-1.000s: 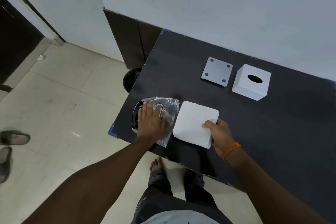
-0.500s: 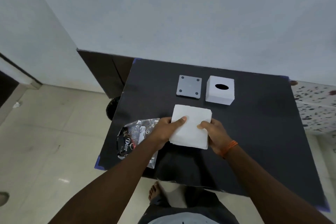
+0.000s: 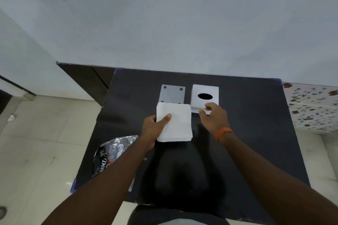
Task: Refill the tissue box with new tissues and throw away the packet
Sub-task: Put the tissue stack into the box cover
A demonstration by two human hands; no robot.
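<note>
Your left hand (image 3: pixel 152 128) is clamped on the stack of white tissues (image 3: pixel 175 122), thumb pressed across the top of the stack near its left edge and the fingers hidden underneath. The stack sits square to you; whether it is lifted off the dark surface (image 3: pixel 256 133) or rests on it cannot be told. Its far edge covers the near edge of the grey base plate (image 3: pixel 172 94), which lies flat just left of the tissue box (image 3: pixel 204 97).

The tissue box is white, standing with its dark oval opening facing up, close to the far edge of the surface by the wall. Your right hand (image 3: pixel 213 118) is at the box's near right corner, fingers curled and touching the near face; you wear an orange band (image 3: pixel 223 133) on that wrist. Whether the hand actually grips the box or only rests against it cannot be told, since the fingertips are partly hidden.

The empty packet (image 3: pixel 111 153), crinkled clear and black plastic with white lettering, lies well to the near left of the tissue box, by the left edge of the surface, partly under your left forearm. Both hands are apart from each other, with the right side of the tissue stack between them.
</note>
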